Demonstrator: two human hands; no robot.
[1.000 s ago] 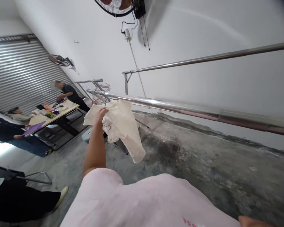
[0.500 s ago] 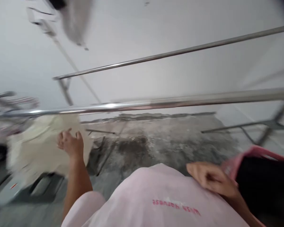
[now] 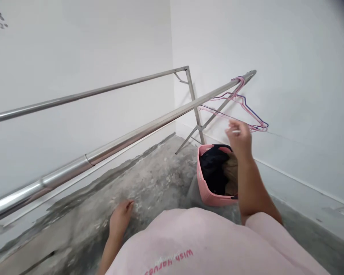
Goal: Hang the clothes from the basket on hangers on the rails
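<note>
pink basket (image 3: pixel 203 181) holding dark clothes (image 3: pixel 213 168); right hand (image 3: pixel 240 139) above

Head turned right; the white lace garment has gone from view.
The left hand (image 3: pixel 120 218), which gripped it, now hangs low over the floor, holding nothing. The right hand (image 3: pixel 240 138) has risen, pinching a small white thing (image 3: pixel 236 131) just below the hangers (image 3: pixel 240 100), above the pink basket (image 3: pixel 203 179), now fully in view.
</note>
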